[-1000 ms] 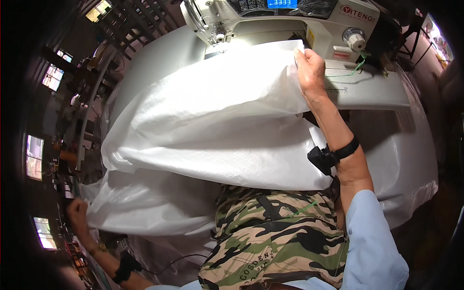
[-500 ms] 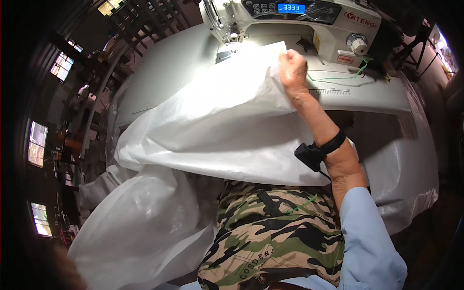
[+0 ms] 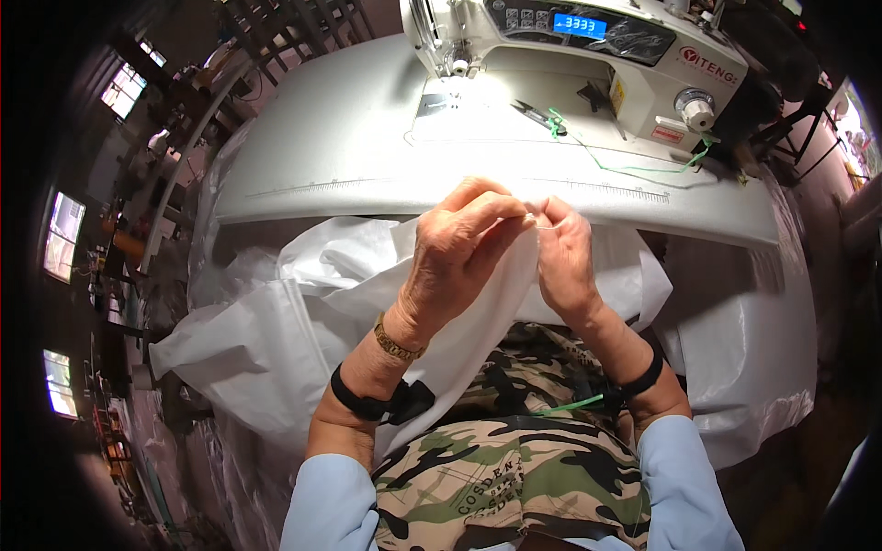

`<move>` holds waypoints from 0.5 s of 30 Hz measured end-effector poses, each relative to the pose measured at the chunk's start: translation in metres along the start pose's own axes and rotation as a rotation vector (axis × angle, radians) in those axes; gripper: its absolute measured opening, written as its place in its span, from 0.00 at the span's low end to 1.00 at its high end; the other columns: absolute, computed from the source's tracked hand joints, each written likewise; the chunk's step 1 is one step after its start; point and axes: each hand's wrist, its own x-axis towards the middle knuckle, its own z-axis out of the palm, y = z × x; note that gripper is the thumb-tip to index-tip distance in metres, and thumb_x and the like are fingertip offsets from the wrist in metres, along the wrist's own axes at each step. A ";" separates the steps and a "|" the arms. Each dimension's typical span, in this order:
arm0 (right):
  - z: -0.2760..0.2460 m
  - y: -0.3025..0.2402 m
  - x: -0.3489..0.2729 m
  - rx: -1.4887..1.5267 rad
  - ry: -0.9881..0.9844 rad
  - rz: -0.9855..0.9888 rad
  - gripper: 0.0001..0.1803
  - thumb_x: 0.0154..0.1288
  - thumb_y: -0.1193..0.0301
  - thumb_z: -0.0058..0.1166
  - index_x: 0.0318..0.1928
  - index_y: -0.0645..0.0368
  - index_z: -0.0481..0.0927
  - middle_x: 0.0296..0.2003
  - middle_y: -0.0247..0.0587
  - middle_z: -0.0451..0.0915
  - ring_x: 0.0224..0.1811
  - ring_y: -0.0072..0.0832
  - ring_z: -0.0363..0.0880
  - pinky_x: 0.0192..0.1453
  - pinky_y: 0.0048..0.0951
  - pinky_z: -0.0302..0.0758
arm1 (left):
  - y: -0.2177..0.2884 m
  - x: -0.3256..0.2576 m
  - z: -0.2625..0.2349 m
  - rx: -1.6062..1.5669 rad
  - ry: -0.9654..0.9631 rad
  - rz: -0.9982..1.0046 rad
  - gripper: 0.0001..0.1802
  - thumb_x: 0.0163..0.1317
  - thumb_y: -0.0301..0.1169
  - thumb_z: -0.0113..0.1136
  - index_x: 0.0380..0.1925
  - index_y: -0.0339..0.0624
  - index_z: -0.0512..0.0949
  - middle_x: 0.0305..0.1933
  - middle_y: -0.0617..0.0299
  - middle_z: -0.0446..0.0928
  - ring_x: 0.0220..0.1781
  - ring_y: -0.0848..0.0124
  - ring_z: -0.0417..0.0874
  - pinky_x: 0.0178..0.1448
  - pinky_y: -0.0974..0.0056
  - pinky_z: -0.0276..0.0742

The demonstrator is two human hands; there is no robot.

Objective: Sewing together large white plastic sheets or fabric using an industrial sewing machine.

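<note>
Close together in front of the table edge, my left hand [image 3: 459, 248] and my right hand [image 3: 565, 262] pinch the edge of a white plastic sheet [image 3: 257, 344]. The sheet looks like woven sack material. It hangs down from my fingers over my lap and bunches up to the left in loose folds. Both thumbs and forefingers are closed, and the exact bit of edge between them is hidden. Beyond my hands stands a white sewing machine [image 3: 666, 101], its lamp lighting the needle area.
Small dark thread snips [image 3: 540, 119] lie on the pale sewing table [image 3: 303, 147], beside a loose green thread [image 3: 634, 170] running to the machine. A small black piece [image 3: 593, 95] lies under the machine arm. More white sheeting [image 3: 749, 349] hangs at the right.
My left hand has come up from the lower left to join my right. The sheet has come off the table toward my lap, uncovering the snips. My right hand has moved nearer me.
</note>
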 end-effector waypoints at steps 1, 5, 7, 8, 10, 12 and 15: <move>-0.001 0.001 -0.006 -0.001 -0.001 0.015 0.11 0.76 0.70 0.47 0.38 0.64 0.78 0.28 0.24 0.74 0.31 0.10 0.67 0.34 0.16 0.67 | -0.006 -0.009 0.003 -0.030 0.093 -0.019 0.06 0.58 0.18 0.66 0.36 0.35 0.81 0.43 0.56 0.80 0.34 0.76 0.80 0.37 0.71 0.77; -0.002 0.007 -0.021 -0.124 -0.067 0.012 0.12 0.76 0.69 0.47 0.41 0.66 0.79 0.30 0.27 0.75 0.31 0.11 0.67 0.35 0.18 0.68 | -0.021 -0.034 0.005 -0.370 0.113 -0.350 0.04 0.61 0.19 0.65 0.36 0.35 0.83 0.48 0.58 0.80 0.41 0.80 0.78 0.44 0.73 0.77; 0.000 0.009 -0.025 -0.192 -0.082 -0.056 0.11 0.75 0.72 0.49 0.45 0.69 0.80 0.32 0.31 0.77 0.31 0.14 0.69 0.35 0.20 0.70 | -0.029 -0.038 0.003 -0.504 0.110 -0.466 0.03 0.62 0.23 0.66 0.35 0.37 0.83 0.45 0.60 0.80 0.41 0.80 0.78 0.42 0.74 0.77; 0.002 0.010 -0.026 -0.190 -0.086 -0.056 0.11 0.75 0.72 0.49 0.45 0.69 0.80 0.32 0.31 0.77 0.31 0.14 0.69 0.35 0.20 0.70 | -0.031 -0.040 0.001 -0.650 0.119 -0.538 0.03 0.62 0.26 0.67 0.35 0.39 0.83 0.43 0.61 0.81 0.41 0.81 0.78 0.40 0.74 0.77; 0.004 0.013 -0.027 -0.340 -0.131 -0.202 0.10 0.74 0.75 0.50 0.47 0.70 0.80 0.34 0.36 0.79 0.32 0.18 0.74 0.36 0.22 0.72 | -0.034 -0.043 0.002 -0.750 0.136 -0.581 0.03 0.63 0.25 0.66 0.34 0.38 0.83 0.42 0.61 0.82 0.39 0.82 0.77 0.42 0.76 0.75; 0.003 0.014 -0.028 -0.348 -0.147 -0.125 0.09 0.72 0.77 0.51 0.48 0.70 0.79 0.36 0.42 0.82 0.34 0.22 0.78 0.39 0.23 0.75 | -0.036 -0.046 0.001 -0.902 0.103 -0.652 0.02 0.63 0.24 0.66 0.33 0.37 0.82 0.41 0.61 0.82 0.38 0.82 0.77 0.42 0.76 0.74; 0.001 0.015 -0.028 -0.358 -0.168 -0.078 0.10 0.73 0.77 0.50 0.49 0.69 0.79 0.37 0.43 0.82 0.36 0.23 0.80 0.42 0.23 0.77 | -0.039 -0.048 0.002 -0.906 0.089 -0.700 0.04 0.62 0.24 0.67 0.31 0.37 0.81 0.36 0.64 0.82 0.33 0.84 0.75 0.36 0.78 0.72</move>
